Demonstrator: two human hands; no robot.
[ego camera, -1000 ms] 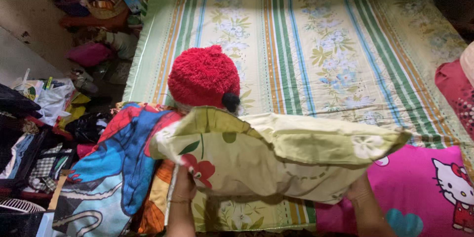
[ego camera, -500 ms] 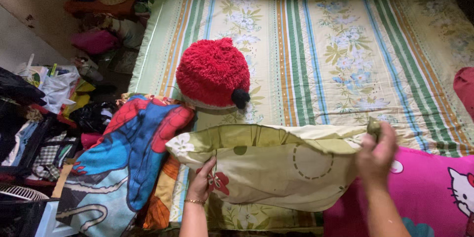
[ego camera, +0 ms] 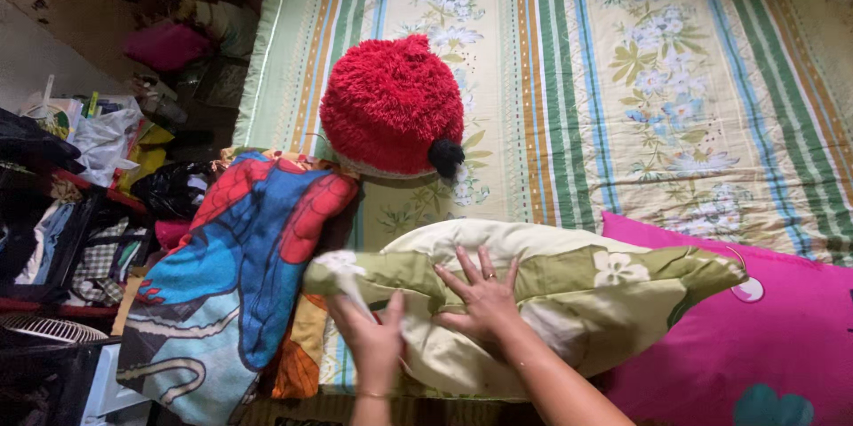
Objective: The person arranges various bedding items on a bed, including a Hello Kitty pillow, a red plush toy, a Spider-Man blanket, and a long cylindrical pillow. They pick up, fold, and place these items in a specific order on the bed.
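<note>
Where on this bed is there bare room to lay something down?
The striped floral sheet lies bare right of the red fluffy cushion and beyond the pink pillow. The near edge is crowded: left hand and right hand on the green flowered pillow, cartoon pillow beside it. The floor clutter leaves little room.

The pale green pillow [ego camera: 569,293] is smooth, matt printed cloth. At its eleven o'clock, the red cushion [ego camera: 391,106] is shaggy plush. The bed [ego camera: 640,79] sheet is flat, matt woven cotton; the pink pillow [ego camera: 782,337] looks smooth, slightly sheeny.
</note>
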